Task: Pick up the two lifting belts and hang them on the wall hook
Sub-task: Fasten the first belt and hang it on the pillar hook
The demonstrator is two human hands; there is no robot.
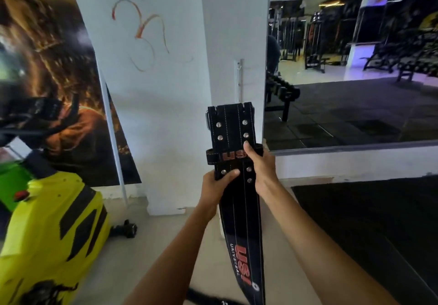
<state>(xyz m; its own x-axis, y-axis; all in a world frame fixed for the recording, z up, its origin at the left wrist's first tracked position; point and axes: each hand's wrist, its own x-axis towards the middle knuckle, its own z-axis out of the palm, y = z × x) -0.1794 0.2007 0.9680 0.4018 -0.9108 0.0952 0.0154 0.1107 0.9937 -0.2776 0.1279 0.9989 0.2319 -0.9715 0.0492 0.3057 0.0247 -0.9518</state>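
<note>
Lifting belt [237, 186] — black, riveted, red lettering — clenched upright by left hand [214, 184], right hand [262, 165].

lifting belt [237, 210], black | lower face: "USI" in red block letters, "UNIVERSAL" in small white beside it, both running lengthwise | keeper loop [227, 156]: "USI" in red, upside down, right end covered by a thumb | no other legible text
</note>
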